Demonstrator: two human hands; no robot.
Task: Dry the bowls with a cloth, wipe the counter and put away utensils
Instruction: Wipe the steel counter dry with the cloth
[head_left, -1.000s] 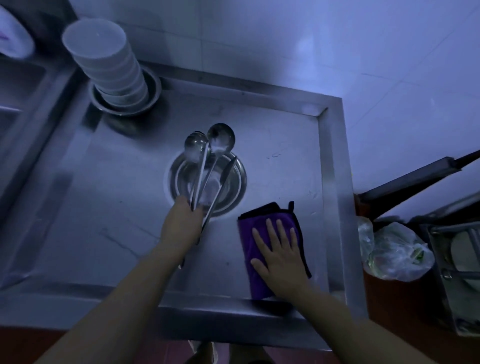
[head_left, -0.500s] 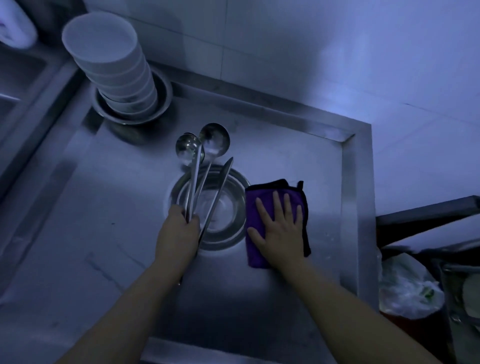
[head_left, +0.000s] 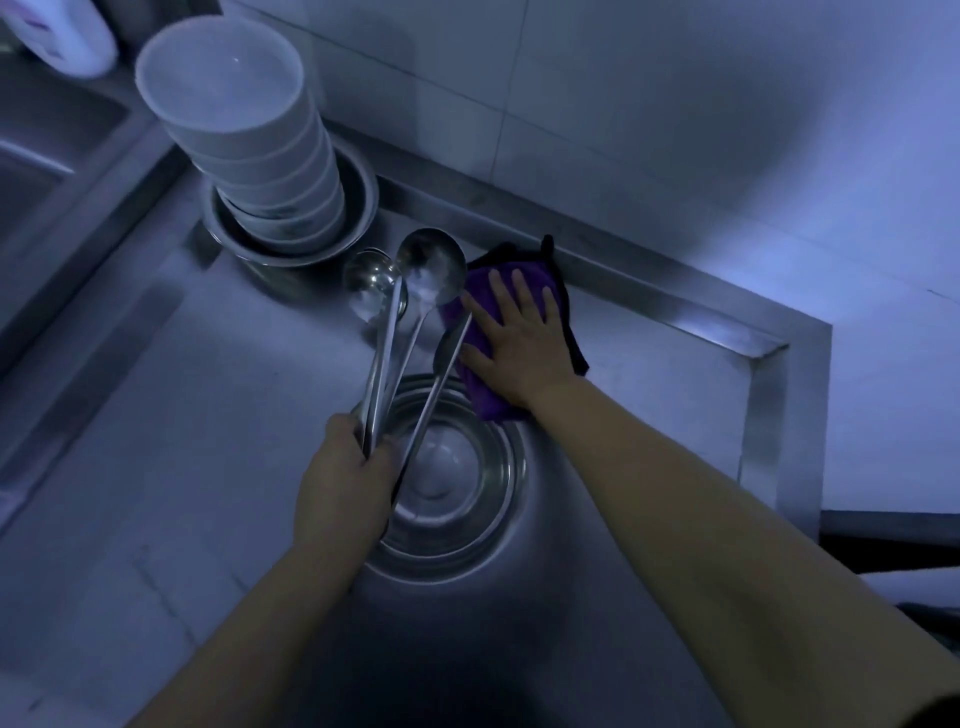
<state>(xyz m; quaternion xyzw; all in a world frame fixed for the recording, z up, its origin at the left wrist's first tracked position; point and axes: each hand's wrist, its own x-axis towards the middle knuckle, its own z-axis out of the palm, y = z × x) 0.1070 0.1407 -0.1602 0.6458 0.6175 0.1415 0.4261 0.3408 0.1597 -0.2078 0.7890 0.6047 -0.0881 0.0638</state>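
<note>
purple cloth lies flat under right fingers, seemingly touching ladles.

Purple cloth flat on steel counter; metal ladles upright above steel bowl.

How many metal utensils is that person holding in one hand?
3, all gripped in the left hand above the steel bowl: a ladle leftmost, a second ladle beside it, and a slimmer utensil rightmost. More could be hidden behind these.

dim, bluish cast | glare on counter rim | wide-angle edge distortion
</note>
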